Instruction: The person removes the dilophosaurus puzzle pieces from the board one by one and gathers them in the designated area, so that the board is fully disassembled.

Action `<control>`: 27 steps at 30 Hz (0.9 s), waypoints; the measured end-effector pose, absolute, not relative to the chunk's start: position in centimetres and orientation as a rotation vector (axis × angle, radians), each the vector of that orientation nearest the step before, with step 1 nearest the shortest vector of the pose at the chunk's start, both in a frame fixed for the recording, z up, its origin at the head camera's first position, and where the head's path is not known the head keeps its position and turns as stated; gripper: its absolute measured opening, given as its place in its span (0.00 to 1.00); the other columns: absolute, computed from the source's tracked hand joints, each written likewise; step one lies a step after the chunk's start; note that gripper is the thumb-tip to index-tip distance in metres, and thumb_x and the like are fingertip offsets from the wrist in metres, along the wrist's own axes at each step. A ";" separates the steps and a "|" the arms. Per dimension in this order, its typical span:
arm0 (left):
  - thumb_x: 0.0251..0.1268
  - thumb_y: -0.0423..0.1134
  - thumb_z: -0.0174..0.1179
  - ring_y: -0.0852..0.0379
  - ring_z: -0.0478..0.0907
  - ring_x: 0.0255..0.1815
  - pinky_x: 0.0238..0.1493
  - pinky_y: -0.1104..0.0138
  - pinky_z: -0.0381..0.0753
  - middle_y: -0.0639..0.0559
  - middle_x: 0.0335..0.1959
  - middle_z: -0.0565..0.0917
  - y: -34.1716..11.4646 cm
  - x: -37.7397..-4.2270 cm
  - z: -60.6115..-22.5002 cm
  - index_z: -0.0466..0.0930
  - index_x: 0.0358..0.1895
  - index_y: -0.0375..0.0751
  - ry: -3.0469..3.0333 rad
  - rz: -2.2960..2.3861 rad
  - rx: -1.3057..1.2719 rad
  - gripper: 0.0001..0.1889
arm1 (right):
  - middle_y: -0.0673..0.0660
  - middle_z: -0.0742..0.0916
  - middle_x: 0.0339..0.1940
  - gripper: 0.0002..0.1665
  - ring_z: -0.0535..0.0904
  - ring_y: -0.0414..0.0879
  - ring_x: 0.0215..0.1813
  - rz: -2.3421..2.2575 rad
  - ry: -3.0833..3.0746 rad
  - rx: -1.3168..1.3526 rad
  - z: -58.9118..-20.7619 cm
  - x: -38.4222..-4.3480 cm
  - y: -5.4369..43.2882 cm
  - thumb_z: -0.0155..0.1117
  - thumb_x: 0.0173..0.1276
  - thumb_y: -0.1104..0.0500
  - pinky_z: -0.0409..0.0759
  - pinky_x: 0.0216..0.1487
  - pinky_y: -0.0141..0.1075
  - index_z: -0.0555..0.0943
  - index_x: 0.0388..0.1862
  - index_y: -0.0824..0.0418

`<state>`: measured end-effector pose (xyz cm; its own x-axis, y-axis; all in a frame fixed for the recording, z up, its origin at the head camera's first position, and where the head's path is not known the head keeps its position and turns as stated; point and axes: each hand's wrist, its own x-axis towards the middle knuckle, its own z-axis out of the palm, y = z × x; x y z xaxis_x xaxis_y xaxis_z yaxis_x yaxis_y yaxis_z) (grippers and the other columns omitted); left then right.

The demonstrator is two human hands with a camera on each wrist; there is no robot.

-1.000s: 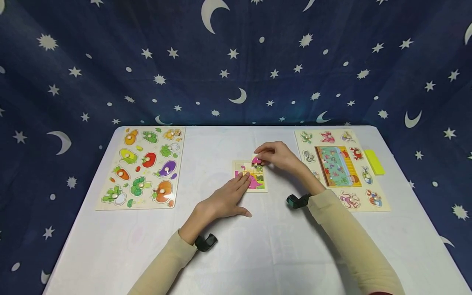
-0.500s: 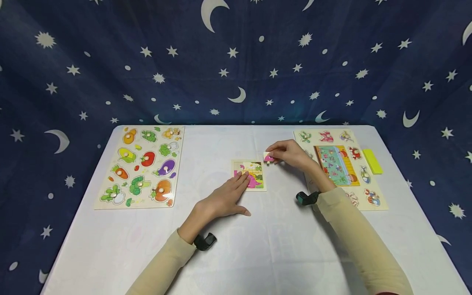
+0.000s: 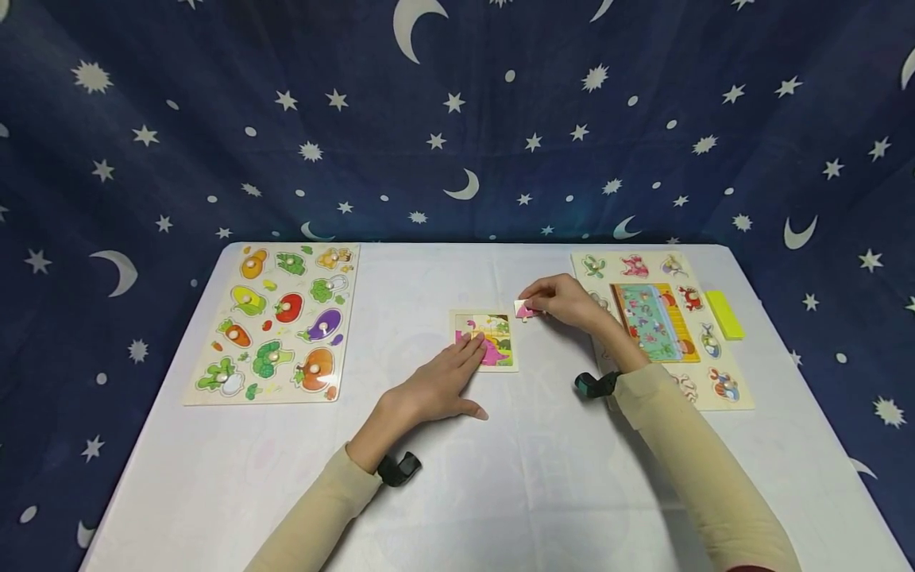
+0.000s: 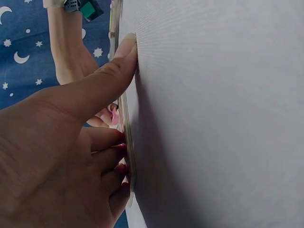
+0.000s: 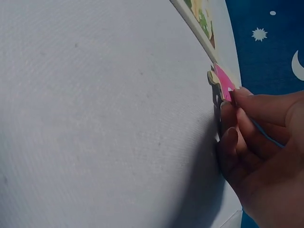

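A small square jigsaw puzzle (image 3: 498,360) with a pink dinosaur picture lies in a pale wooden frame at the table's middle. My left hand (image 3: 439,385) rests its straight fingertips on the puzzle's left part, thumb out on the tablecloth. Just right of the frame, my right hand (image 3: 565,302) pinches a pink and white puzzle piece (image 3: 523,310) between thumb and fingers. In the right wrist view this puzzle piece (image 5: 222,81) is close over the cloth, near the frame's edge. The left wrist view shows the left hand's (image 4: 57,137) fingertips on the thin board; its top face is hidden.
A vegetable peg board (image 3: 286,326) lies at the left of the table. On the right is a sea-animal board (image 3: 729,361), partly covered by the right arm. A yellow block (image 3: 725,314) sits beside it. A dark starry curtain (image 3: 457,119) hangs behind the table.
My right hand has carried the puzzle piece from the frame's upper right corner to the cloth right of it, and the piece has turned in its fingers. My left hand stays put.
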<state>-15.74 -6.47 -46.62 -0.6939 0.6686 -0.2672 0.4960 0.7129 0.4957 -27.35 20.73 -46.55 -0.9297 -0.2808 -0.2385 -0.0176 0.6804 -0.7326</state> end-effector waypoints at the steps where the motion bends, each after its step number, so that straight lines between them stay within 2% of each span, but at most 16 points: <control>1: 0.63 0.59 0.70 0.48 0.38 0.87 0.85 0.54 0.48 0.46 0.87 0.43 -6.4 -15.7 -46.6 0.45 0.84 0.37 2.489 0.541 0.896 0.56 | 0.59 0.89 0.39 0.12 0.77 0.46 0.34 -1.101 2.573 -0.238 -46.6 -27.3 20.7 0.63 0.75 0.63 0.77 0.34 0.31 0.88 0.51 0.64; 8: 0.64 0.60 0.69 0.48 0.39 0.87 0.85 0.55 0.48 0.45 0.86 0.43 -6.2 -15.7 -46.4 0.46 0.84 0.37 2.511 0.507 0.904 0.56 | 0.60 0.88 0.39 0.10 0.78 0.46 0.34 -1.041 2.638 -0.244 -46.6 -27.1 20.4 0.65 0.74 0.63 0.78 0.34 0.32 0.89 0.49 0.64; 15: 0.63 0.59 0.70 0.47 0.39 0.87 0.84 0.54 0.49 0.44 0.86 0.45 -6.2 -15.8 -46.3 0.47 0.83 0.35 2.515 0.522 0.897 0.55 | 0.61 0.89 0.44 0.10 0.78 0.50 0.42 -1.008 2.690 -0.283 -46.5 -27.0 20.2 0.66 0.73 0.62 0.75 0.43 0.36 0.89 0.49 0.63; 27: 0.64 0.58 0.69 0.46 0.40 0.87 0.84 0.53 0.49 0.43 0.86 0.45 -6.3 -15.6 -46.3 0.48 0.83 0.35 2.515 0.516 0.914 0.55 | 0.60 0.89 0.40 0.10 0.80 0.47 0.33 -1.117 2.679 -0.279 -46.5 -26.0 19.5 0.67 0.73 0.61 0.80 0.30 0.31 0.88 0.49 0.62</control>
<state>-15.63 -6.28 -46.33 -0.6992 0.6691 -0.2517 0.5159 0.7160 0.4703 -26.05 19.48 -46.55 -0.9567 -0.2593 -0.1325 -0.0883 0.6920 -0.7165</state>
